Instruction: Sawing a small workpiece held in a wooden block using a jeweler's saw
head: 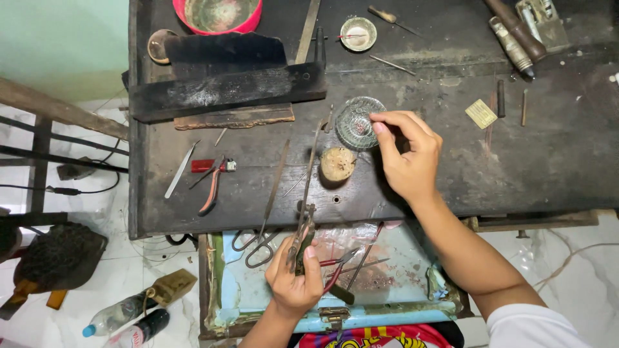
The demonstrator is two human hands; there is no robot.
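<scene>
Closest up, the left hand (293, 277) is wrapped tight around some pliers (302, 235) over the blue drawer (258, 283). Further out on the dark worktop (554, 161), the right hand (406, 154) has its fingertips pinched together at the edge of a small glass dish (356, 122), just beside a round wooden knob (337, 163).

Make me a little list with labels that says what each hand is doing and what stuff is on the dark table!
Left hand: wrapped around a slim metal tool over the open blue drawer.
Right hand: fingertips at the rim of a small clear glass dish.
Beside the dish: a round tan wooden knob.
Workbench: dark, worn wood.
Also on it: red-handled pliers, scissors hanging off the front edge, a pink bowl at the back.
</scene>
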